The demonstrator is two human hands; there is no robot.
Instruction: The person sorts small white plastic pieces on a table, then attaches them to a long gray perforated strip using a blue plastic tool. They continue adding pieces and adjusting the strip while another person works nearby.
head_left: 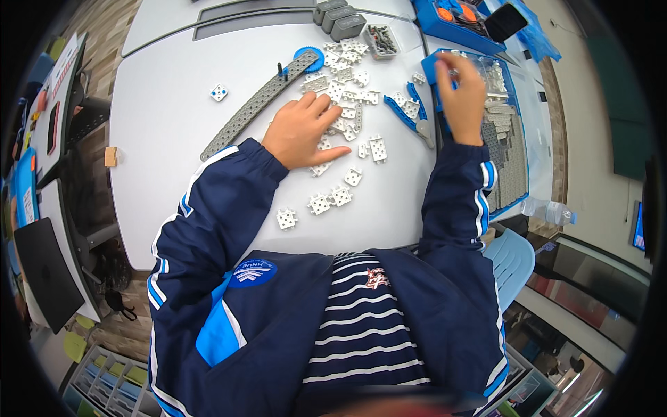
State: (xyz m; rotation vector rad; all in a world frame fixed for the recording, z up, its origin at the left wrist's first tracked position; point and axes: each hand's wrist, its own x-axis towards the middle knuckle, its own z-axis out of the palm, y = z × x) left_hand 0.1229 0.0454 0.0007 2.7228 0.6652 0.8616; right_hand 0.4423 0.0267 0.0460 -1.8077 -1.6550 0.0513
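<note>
My left hand (302, 132) lies palm down with fingers spread, resting on a pile of white plastic connector pieces (337, 90). My right hand (460, 97) is raised at the left rim of a blue parts tray (521, 187), its fingers curled and thumb drawn toward them; whatever may be between them cannot be made out. Beyond my left hand lies a long grey perforated beam (257, 104) with a blue gear (309, 59) at its far end. Between the hands sits a blue V-shaped tool with a grey tip (406, 115). Several loose white connectors (330, 199) are scattered nearer me.
Grey plates and beams (511, 149) fill the tray. Behind it stands another blue bin (458, 35) with orange parts. A clear box of small pins (382, 40) and grey blocks (340, 21) are at the back. A single connector (219, 92) lies left; a plastic bottle (549, 210) lies right.
</note>
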